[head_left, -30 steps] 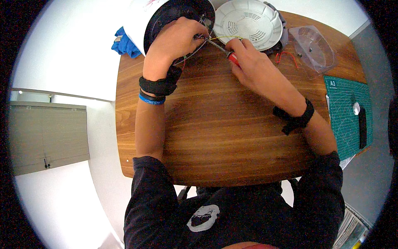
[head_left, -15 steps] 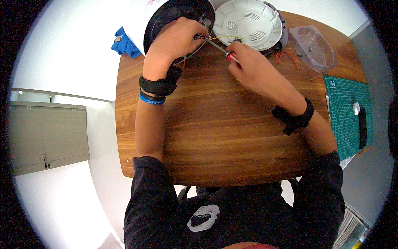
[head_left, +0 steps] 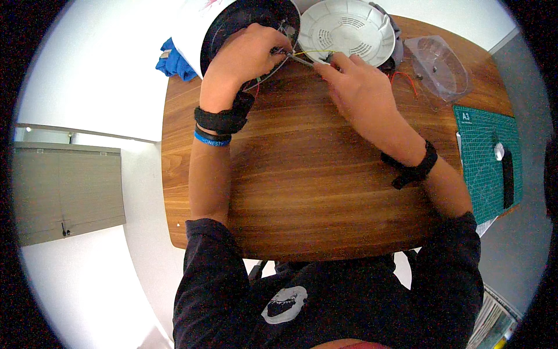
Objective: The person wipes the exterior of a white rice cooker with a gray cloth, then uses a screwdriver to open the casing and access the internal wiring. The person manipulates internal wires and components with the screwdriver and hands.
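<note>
A white housing (head_left: 195,29) with a black interior lies on its side at the far edge of the table, its round opening facing me. At that opening my left hand (head_left: 247,55) is closed, fingertips pinched on a small part I cannot make out. My right hand (head_left: 363,96) grips a screwdriver (head_left: 301,59); its handle is mostly hidden under the fingers. The shaft points left, its tip at my left fingertips. A yellow wire (head_left: 314,52) runs from there across a white round vented cover (head_left: 351,29). A red wire (head_left: 257,90) hangs below the opening.
Right of the cover are a red wire loop (head_left: 407,75) and a clear plastic tray (head_left: 444,67) with small metal pieces. A green cutting mat (head_left: 485,157) bears a black strip (head_left: 508,180). Blue cloth (head_left: 177,64) lies left of the housing.
My right hand has turned around the screwdriver and shifted slightly, now covering the red handle that showed before. My left hand and the housing stay nearly in place.
</note>
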Demonstrator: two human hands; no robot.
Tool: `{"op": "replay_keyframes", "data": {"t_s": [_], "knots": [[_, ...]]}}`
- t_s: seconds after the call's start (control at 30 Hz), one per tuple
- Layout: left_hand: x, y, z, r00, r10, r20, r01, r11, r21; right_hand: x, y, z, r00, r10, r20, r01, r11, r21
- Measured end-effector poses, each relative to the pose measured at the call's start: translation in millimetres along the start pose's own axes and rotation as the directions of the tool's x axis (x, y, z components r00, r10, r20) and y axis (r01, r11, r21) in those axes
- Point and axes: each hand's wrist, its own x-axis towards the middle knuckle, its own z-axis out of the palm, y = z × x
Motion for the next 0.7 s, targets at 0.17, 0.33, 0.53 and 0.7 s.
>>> {"op": "replay_keyframes", "data": {"t_s": [0.17,0.33,0.53,0.7], "knots": [[0.7,-2.2,0.1,1.000,-0.003,0.011,0.004,1.000,-0.011,0.6,-3.8,-2.3,0.999,-0.007,-0.047,0.005,0.999,-0.048],[0.7,-2.4,1.8,0.998,-0.055,0.025,0.056,0.998,-0.031,1.2,1.7,-1.7,0.988,0.113,0.105,-0.131,0.974,0.185],[1.1,0.1,0.7,0.998,-0.061,0.032,0.061,0.998,-0.013,-3.4,5.7,13.7,0.984,0.123,0.125,-0.164,0.899,0.405],[-0.7,-2.4,2.4,0.996,-0.080,0.033,0.080,0.997,-0.011,-1.8,3.1,8.3,0.993,0.079,0.091,-0.107,0.926,0.363]]}}
